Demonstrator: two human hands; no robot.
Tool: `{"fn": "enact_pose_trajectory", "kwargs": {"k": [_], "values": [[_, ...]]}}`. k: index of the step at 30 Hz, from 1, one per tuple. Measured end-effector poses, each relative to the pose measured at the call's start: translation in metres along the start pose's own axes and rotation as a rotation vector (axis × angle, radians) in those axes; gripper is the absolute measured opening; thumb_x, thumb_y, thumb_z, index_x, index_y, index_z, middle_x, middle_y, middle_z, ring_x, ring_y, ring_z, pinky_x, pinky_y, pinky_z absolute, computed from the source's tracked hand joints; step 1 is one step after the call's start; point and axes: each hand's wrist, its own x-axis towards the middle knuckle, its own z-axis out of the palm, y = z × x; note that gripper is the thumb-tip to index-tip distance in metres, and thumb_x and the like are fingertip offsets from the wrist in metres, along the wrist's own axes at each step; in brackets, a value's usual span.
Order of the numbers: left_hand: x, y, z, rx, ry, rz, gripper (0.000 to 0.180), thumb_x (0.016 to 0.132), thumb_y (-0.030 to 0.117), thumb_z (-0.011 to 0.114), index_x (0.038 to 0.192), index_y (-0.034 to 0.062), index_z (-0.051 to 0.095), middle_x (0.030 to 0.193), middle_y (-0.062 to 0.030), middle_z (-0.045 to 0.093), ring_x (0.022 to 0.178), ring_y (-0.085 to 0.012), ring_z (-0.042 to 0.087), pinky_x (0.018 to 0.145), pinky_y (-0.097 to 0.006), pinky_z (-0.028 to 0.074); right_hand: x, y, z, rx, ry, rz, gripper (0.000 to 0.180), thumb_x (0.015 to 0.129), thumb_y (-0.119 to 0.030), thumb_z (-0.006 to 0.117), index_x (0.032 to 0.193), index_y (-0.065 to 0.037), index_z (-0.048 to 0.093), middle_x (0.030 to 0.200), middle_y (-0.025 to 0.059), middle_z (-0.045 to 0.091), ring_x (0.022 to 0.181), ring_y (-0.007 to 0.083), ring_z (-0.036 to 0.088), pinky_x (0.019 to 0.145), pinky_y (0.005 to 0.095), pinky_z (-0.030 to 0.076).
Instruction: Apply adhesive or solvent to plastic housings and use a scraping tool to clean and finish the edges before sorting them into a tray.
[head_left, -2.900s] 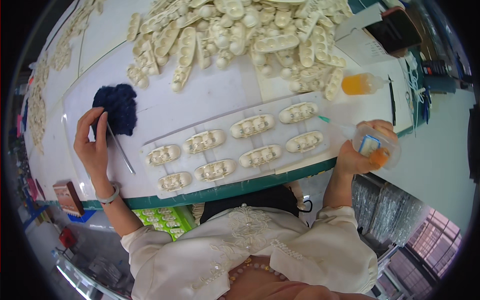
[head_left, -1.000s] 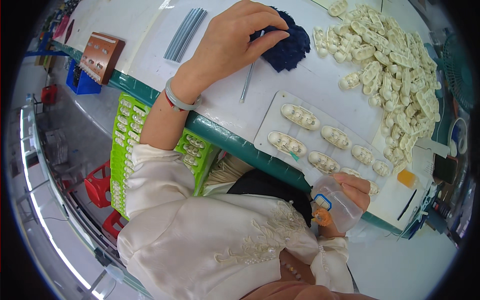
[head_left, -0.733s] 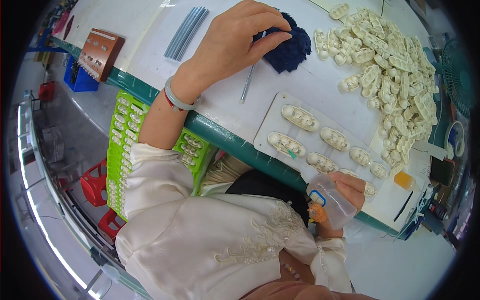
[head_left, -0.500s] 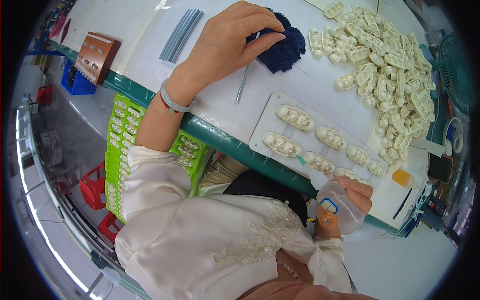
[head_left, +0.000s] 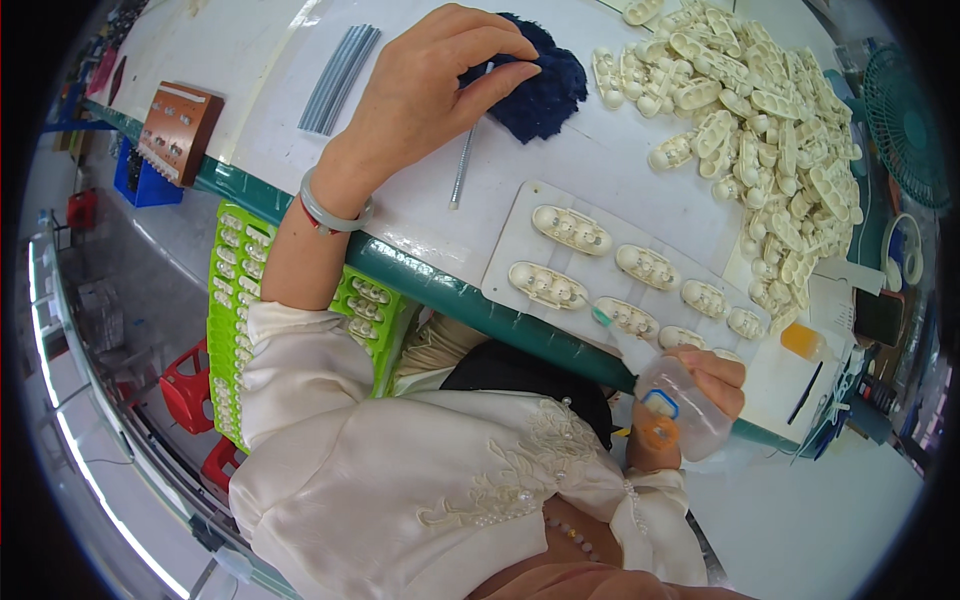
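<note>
My right hand [head_left: 708, 385] is wrapped round a clear squeeze bottle [head_left: 690, 410] with a pale nozzle and a green tip [head_left: 601, 316]. That tip hovers at the left end of a cream oval part [head_left: 628, 319] in the front row of a white board [head_left: 510, 250]. Several similar parts with rounded knobs sit in two rows there. My left hand [head_left: 450, 75] is over a dark blue cloth [head_left: 545, 95], thumb and index finger close together; whatever is between them is hidden. A thin grey rod [head_left: 461, 175] shows beneath that hand.
Loose cream parts [head_left: 770, 130] form a large heap at the far right. Grey rods [head_left: 340, 80] lie in a bundle at the back left, near a brown block [head_left: 180, 132]. A lime-green tray [head_left: 228, 330] of parts stands below the table's green edge [head_left: 440, 275]. A green fan [head_left: 905, 125] is at right.
The whole view has shifted slightly, moving the table leftward. Against the board, the bottle's green tip has gone right, from one front-row part to its neighbour. My left hand keeps its pose.
</note>
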Motion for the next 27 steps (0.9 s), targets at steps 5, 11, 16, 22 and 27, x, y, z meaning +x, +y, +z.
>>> {"fn": "enact_pose_trajectory", "kwargs": {"k": [5, 11, 16, 22, 27], "values": [[0.001, 0.004, -0.001, -0.015, -0.011, -0.022, 0.016, 0.073, 0.005, 0.070, 0.089, 0.0057, 0.065, 0.091, -0.0058, 0.064, 0.082, -0.0197, 0.062, 0.068, -0.026, 0.049, 0.003, -0.003, -0.014, -0.128, 0.209, 0.006, 0.037, 0.068, 0.009, 0.062, 0.089, -0.005, 0.036, 0.088, 0.0119, 0.045, 0.062, 0.0186, 0.051, 0.054, 0.0301, 0.047], [-0.002, -0.005, 0.003, -0.005, -0.013, -0.009, 0.015, 0.074, 0.010, 0.070, 0.087, 0.0055, 0.065, 0.089, -0.0053, 0.064, 0.078, -0.0205, 0.061, 0.060, -0.028, 0.049, -0.002, -0.003, -0.017, -0.128, 0.113, 0.017, 0.045, 0.065, 0.011, 0.069, 0.091, -0.007, 0.037, 0.086, 0.0094, 0.043, 0.061, 0.0175, 0.050, 0.052, 0.0287, 0.045], [-0.002, -0.006, 0.004, -0.005, -0.029, -0.033, 0.015, 0.074, 0.010, 0.070, 0.088, 0.0057, 0.065, 0.090, -0.0057, 0.064, 0.080, -0.0207, 0.061, 0.061, -0.027, 0.049, -0.002, -0.001, -0.020, -0.140, 0.144, 0.038, 0.046, 0.064, 0.011, 0.069, 0.092, -0.006, 0.038, 0.086, 0.0095, 0.044, 0.062, 0.0181, 0.051, 0.052, 0.0293, 0.046], [-0.002, -0.004, 0.005, -0.006, -0.037, -0.040, 0.016, 0.074, 0.008, 0.069, 0.089, 0.0056, 0.066, 0.091, -0.0063, 0.064, 0.081, -0.0212, 0.061, 0.067, -0.027, 0.049, -0.005, 0.007, -0.022, -0.014, 0.157, 0.060, 0.038, 0.070, 0.007, 0.066, 0.093, -0.006, 0.038, 0.083, 0.0102, 0.044, 0.062, 0.0182, 0.051, 0.052, 0.0292, 0.046], [-0.001, -0.003, 0.006, -0.026, -0.038, -0.058, 0.015, 0.074, 0.007, 0.069, 0.089, 0.0057, 0.066, 0.091, -0.0067, 0.064, 0.082, -0.0212, 0.061, 0.069, -0.027, 0.049, -0.004, 0.001, -0.025, -0.224, 0.256, 0.045, 0.030, 0.077, -0.007, 0.063, 0.090, -0.003, 0.036, 0.082, 0.0111, 0.043, 0.061, 0.0176, 0.050, 0.050, 0.0272, 0.044]]}}
